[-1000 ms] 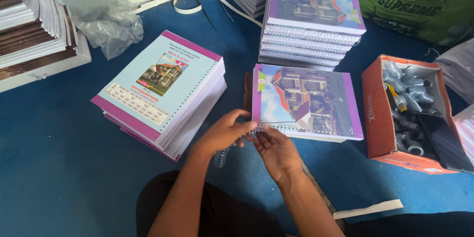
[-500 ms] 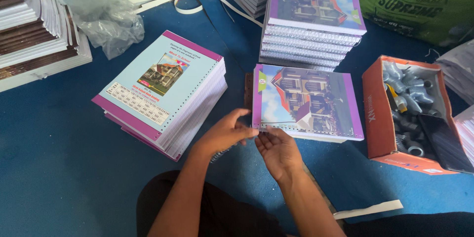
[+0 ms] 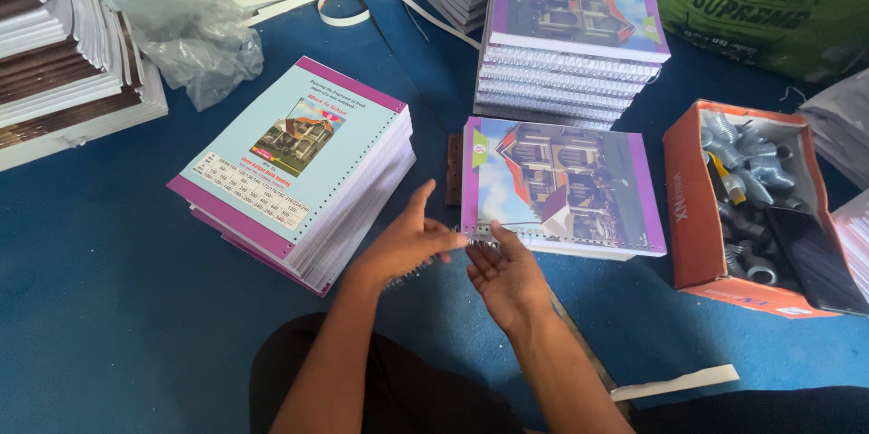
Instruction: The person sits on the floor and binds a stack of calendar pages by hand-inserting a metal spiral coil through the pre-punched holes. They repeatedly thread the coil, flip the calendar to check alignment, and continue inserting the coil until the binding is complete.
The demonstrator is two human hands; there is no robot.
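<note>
Blue floor covering (image 3: 100, 307) spreads under everything. Far left, tall stacks of bound white pages (image 3: 63, 63), with crumpled clear plastic (image 3: 186, 31) lying against them. Top right, a green sack (image 3: 769, 0). Centre top, a stack of finished spiral notebooks (image 3: 570, 45) with a house picture on the cover. Left of centre, a thick stack of punched, unbound books (image 3: 299, 167), pale blue cover with purple bands, holes along the right edge. Right, an open orange carton (image 3: 692, 208) holding grey coils, a dark phone (image 3: 815, 257) lying across it. White paper strips (image 3: 674, 382) lie loose on the floor.

Centre: single notebook (image 3: 557, 185) lying flat, house cover up, near edge toward the person. Both hands meet at its near left corner. Left hand (image 3: 403, 248) has its fingers loosely curled, tips apparently pinching a thin wire spiral (image 3: 412, 273) that runs out under the palm; grip hard to make out. Right hand (image 3: 507, 276) is open, palm up, fingers spread, holding nothing, fingertips just beside the notebook's edge.
</note>
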